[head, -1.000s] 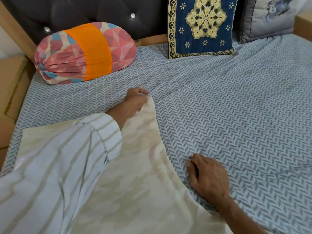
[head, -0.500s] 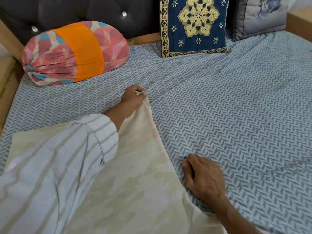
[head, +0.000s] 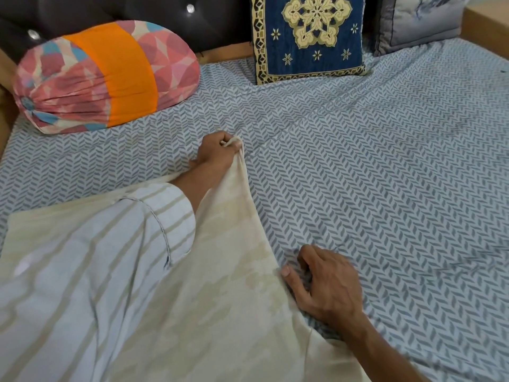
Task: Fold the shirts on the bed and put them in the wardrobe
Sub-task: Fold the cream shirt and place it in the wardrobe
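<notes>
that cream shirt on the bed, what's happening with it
A person is folding the cream shirt spread on the patterned bedsheet. The left hand pinches its far corner, lifted slightly off the sheet, while the right hand grips the shirt's right edge lower down. Nothing is folded over yet. A bolster and two cushions lean against the headboard beyond.

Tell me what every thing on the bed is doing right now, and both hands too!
cream shirt: spread flat on the sheet, far corner lifted.
left hand: pinches that far corner.
right hand: fingers curled at the shirt's right edge.
bolster pillow: lying on its side by the headboard.
blue cushion: propped upright.
grey cushion: leaning on the headboard.
bedsheet: slightly wrinkled.
</notes>
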